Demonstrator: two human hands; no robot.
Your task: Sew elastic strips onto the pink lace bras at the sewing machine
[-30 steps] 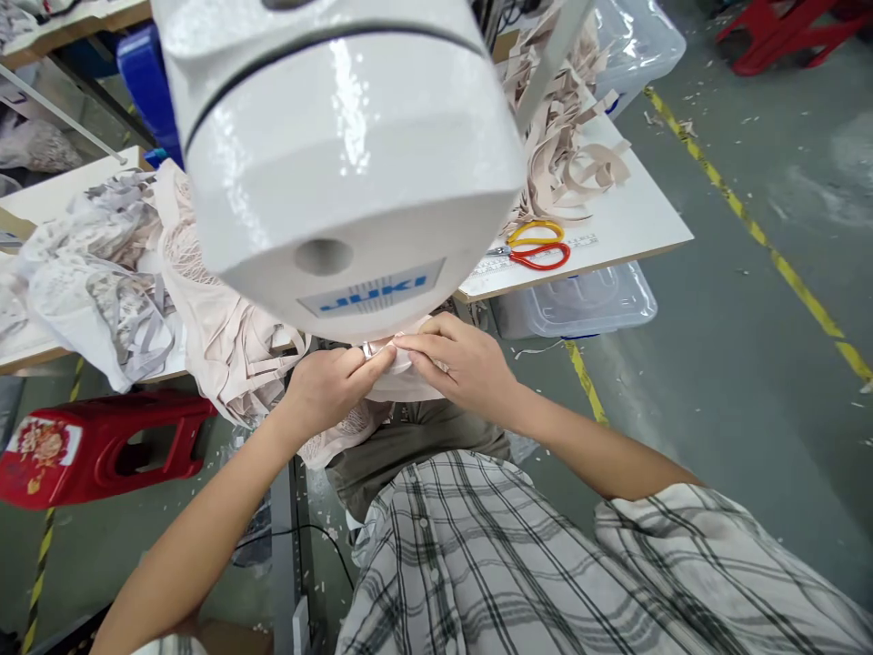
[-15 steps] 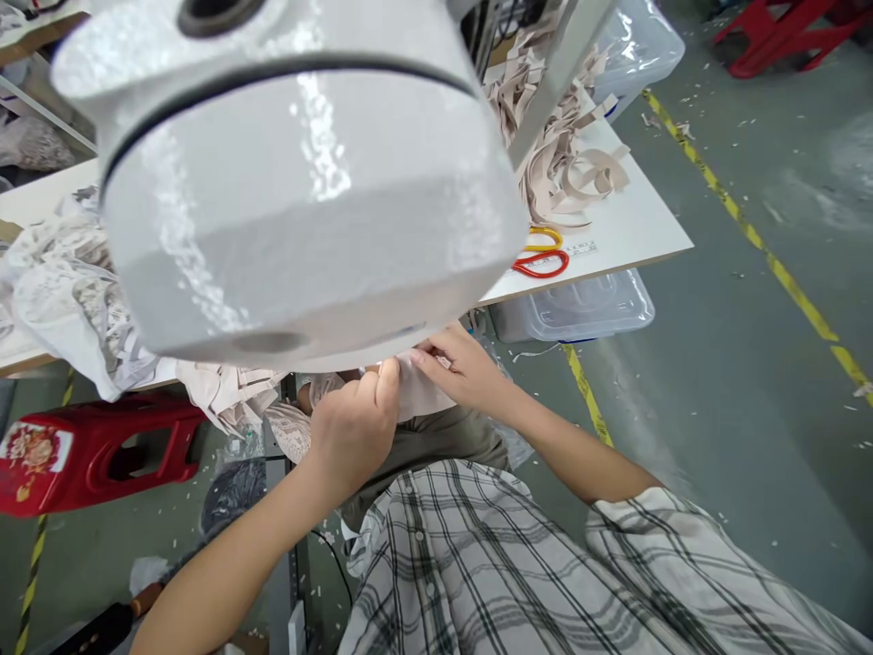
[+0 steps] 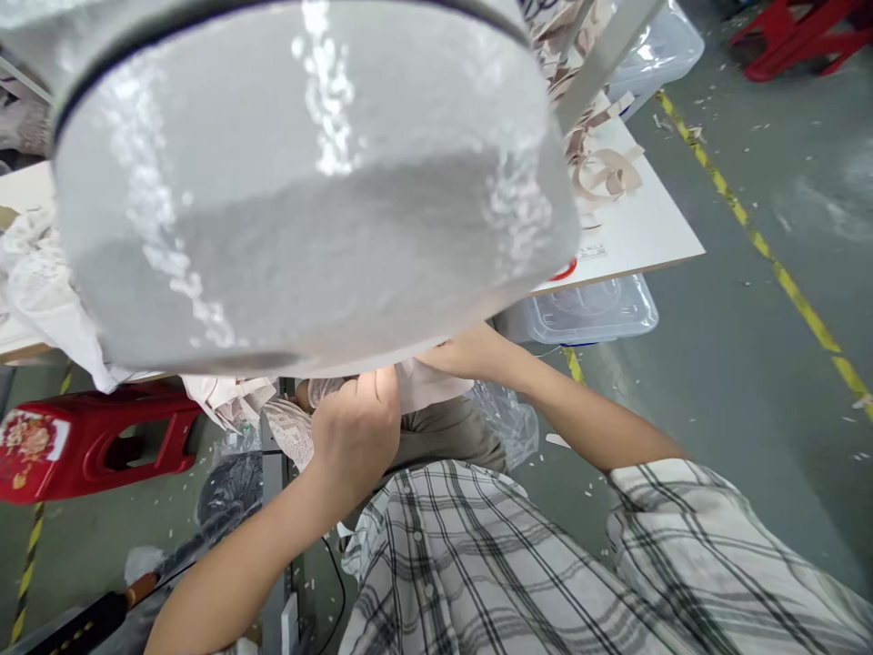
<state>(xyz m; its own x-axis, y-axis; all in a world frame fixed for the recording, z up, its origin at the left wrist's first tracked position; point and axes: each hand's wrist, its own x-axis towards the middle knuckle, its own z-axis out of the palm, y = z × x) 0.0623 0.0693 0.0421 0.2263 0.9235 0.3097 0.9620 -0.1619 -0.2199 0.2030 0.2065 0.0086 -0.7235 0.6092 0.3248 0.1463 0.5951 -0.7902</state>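
Note:
A pale pink piece of fabric hangs over my lap, below the front of a big light-grey machine head. My left hand is closed at the fabric's left side, thumb against curled fingers. On the right, my right hand rests at the fabric's upper edge. Its fingers are mostly hidden beneath the machine head. Lace cloth and pale pink fabric pieces hang left of my left hand. What lies under the machine is out of sight.
The white table carries pink strips and a red scissor handle, mostly covered. White lace garments lie at left. A red stool, a clear plastic box and a plastic bag are lower down.
The machine head fills more of the view, hiding more of the scissors. My right hand has moved up and right, its fingers now mostly covered. My left hand stays nearly in place.

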